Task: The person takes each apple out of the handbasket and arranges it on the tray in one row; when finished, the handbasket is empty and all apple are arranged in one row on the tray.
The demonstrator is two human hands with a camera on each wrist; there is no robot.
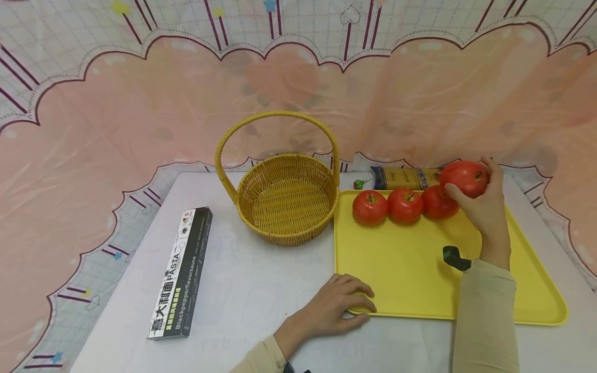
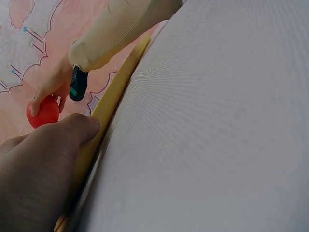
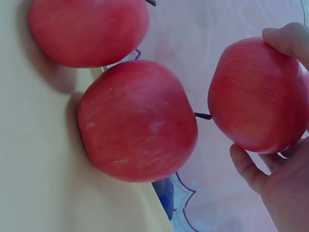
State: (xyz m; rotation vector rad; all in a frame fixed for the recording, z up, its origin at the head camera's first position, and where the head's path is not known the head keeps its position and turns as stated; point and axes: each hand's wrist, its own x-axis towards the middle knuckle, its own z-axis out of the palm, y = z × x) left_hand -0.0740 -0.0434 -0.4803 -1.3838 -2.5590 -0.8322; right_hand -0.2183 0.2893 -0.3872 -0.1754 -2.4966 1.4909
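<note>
My right hand grips a red apple between thumb and fingers, raised over the back of the yellow tray. Three more apples stand in a row along the tray's back edge: one at the left, one in the middle, and one at the right, which the held apple partly overlaps in the head view. Up close in the right wrist view, the held apple is beside the stem of a standing apple. At the tray's near left corner, my left hand holds the rim, fingers inside and thumb in front.
Left of the tray stands a woven basket with a tall arched handle. A black and white pasta box lies farther left. Behind the tray are a yellow and blue packet and a small green and red item.
</note>
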